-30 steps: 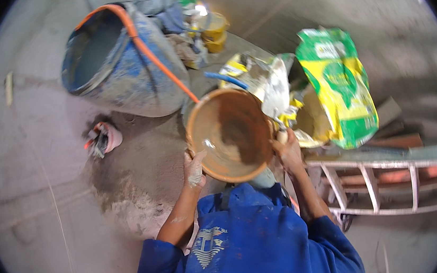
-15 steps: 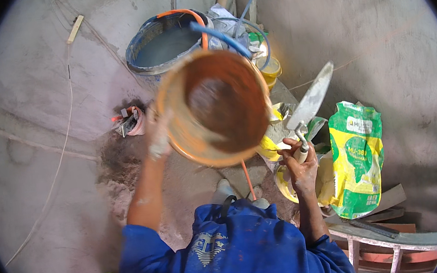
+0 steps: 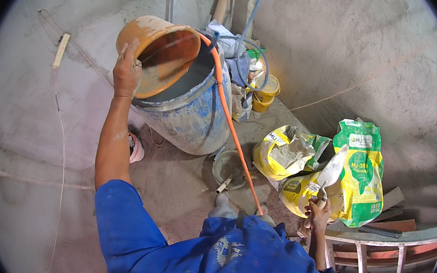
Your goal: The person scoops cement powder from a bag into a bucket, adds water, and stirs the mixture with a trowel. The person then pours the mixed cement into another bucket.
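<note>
Left hand [image 3: 128, 75] is clamped on the rim of the bucket [image 3: 165, 57], tilted over the left edge of the drum [image 3: 187, 121]. Right hand [image 3: 320, 214] grips the trowel [image 3: 333, 170] by its handle. Bucket appears light, stiff, probably slippery when wet; rim offers surest hold.

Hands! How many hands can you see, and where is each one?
2. The left hand holds the tilted orange bucket at the mouth of the big blue barrel. The right hand grips the trowel beside the green-and-yellow bag. No other hands show.
</note>
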`<state>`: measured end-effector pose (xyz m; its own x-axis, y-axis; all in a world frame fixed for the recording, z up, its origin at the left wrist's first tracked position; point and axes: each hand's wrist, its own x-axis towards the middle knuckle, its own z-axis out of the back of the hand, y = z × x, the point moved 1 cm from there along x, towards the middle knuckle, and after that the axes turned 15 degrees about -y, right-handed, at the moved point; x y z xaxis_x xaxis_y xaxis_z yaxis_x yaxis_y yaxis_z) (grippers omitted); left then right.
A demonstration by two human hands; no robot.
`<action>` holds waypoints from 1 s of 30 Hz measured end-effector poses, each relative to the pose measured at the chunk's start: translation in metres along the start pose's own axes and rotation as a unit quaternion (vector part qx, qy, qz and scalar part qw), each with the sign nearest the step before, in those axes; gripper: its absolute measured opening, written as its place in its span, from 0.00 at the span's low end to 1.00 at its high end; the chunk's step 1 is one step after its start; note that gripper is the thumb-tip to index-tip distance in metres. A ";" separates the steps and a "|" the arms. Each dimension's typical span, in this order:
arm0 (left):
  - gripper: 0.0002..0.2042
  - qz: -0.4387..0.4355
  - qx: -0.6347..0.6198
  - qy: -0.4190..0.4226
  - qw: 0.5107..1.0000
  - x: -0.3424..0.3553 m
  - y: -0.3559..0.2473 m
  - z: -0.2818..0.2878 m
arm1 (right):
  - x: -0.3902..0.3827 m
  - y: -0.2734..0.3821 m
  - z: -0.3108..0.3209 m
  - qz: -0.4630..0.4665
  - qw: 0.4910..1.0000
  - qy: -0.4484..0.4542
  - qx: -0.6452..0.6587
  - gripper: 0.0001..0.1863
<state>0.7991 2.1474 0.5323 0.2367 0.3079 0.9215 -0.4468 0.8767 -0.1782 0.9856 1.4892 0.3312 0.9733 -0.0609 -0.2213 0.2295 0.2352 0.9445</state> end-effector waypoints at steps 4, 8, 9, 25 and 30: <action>0.28 -0.031 -0.010 0.061 0.998 -0.032 0.041 -0.040 | -0.026 0.002 -0.007 -0.024 0.998 -0.057 0.001 0.10; 0.26 -0.030 -0.018 0.091 0.995 -0.059 0.068 -0.068 | -0.036 0.003 -0.015 -0.016 0.997 -0.072 -0.021 0.12; 0.26 -0.024 -0.021 0.093 0.995 -0.063 0.073 -0.073 | -0.037 0.006 -0.019 -0.015 0.997 -0.068 -0.027 0.12; 0.24 0.247 0.025 0.073 0.966 -0.057 0.100 -0.081 | -0.046 0.013 -0.046 -0.059 0.997 -0.046 -0.014 0.12; 0.24 0.258 -0.007 0.025 0.966 -0.036 0.094 -0.083 | -0.048 0.004 -0.038 -0.074 0.996 -0.056 -0.014 0.14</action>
<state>0.8203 2.2501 0.4540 0.0277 0.7224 0.6909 -0.5051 0.6066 -0.6139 0.9402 1.5304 0.3365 0.9229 -0.2033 -0.3271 0.3712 0.2435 0.8961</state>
